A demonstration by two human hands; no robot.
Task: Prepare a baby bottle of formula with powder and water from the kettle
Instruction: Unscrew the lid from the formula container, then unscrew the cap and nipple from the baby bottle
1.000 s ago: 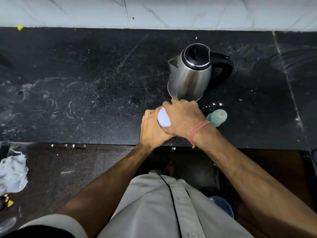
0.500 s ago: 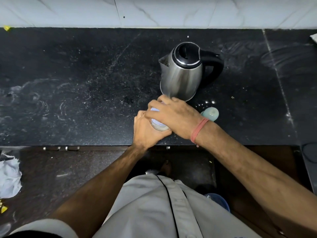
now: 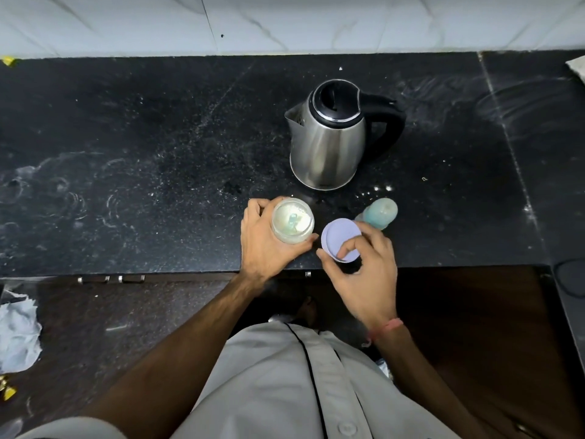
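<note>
My left hand (image 3: 264,245) grips an uncapped clear jar of pale formula powder (image 3: 292,220) near the counter's front edge; something small and bluish, maybe a scoop, lies in the powder. My right hand (image 3: 364,270) holds the jar's round lilac lid (image 3: 340,234) just to the right of the jar. A bluish baby bottle (image 3: 380,213) stands behind the lid, partly hidden by it. The steel kettle (image 3: 329,144), its black lid closed and its handle to the right, stands farther back on the counter.
The black stone counter (image 3: 142,153) is dusted with white powder marks. A white marble wall (image 3: 285,23) runs behind it. Crumpled white paper (image 3: 17,334) lies on the floor at the left. A round dark object (image 3: 571,277) sits at the right edge.
Both hands were clasped on the closed jar; now the lid is off. My right hand has carried it to the right, which exposes the powder inside.
</note>
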